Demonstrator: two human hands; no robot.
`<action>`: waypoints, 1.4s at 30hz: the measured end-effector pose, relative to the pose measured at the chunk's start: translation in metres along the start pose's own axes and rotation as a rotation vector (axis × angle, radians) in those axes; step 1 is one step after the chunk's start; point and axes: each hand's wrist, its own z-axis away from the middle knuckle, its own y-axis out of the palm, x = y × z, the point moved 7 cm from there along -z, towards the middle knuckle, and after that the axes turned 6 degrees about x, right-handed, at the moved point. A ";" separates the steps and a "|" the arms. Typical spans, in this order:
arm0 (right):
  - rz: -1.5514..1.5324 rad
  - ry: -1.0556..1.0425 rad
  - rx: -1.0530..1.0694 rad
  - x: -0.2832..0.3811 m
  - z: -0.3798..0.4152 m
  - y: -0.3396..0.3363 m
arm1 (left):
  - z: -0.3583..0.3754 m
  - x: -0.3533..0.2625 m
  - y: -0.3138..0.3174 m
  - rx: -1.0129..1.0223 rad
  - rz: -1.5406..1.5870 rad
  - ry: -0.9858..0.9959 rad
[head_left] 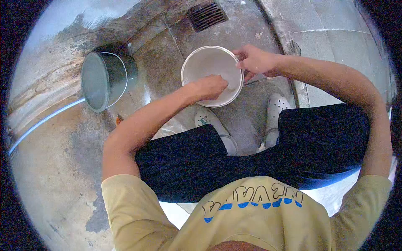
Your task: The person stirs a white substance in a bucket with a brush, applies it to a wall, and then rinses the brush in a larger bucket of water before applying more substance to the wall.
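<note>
A white bucket [204,67] stands on the wet floor in front of my feet, its round mouth facing up at me. My right hand [256,62] grips the right side of its rim, thumb over the edge and fingers down the outer wall. Inside the mouth, near the close edge, is my left hand [212,87]. Its fingers are curled closed against the inner wall, and whatever they may hold is hidden beneath them.
A dark grey-green bucket [95,81] with a thin white handle lies tilted at left, a pale blue hose [46,119] reaching it. A floor drain grate [207,16] lies beyond. My light clogs [276,115] flank the near floor; a raised ledge [289,39] runs at right.
</note>
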 end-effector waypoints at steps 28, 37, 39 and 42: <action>0.264 -0.041 -0.018 0.006 -0.001 -0.003 | -0.009 0.027 -0.043 -0.212 -0.014 -0.220; 0.331 0.032 -0.001 0.000 -0.006 -0.007 | -0.009 0.033 -0.014 -0.237 -0.034 -0.236; 0.361 0.029 0.000 0.003 -0.003 -0.007 | -0.010 0.034 -0.012 -0.252 -0.048 -0.243; 0.318 0.031 0.016 0.005 0.000 -0.005 | -0.003 0.021 -0.020 -0.204 -0.060 -0.208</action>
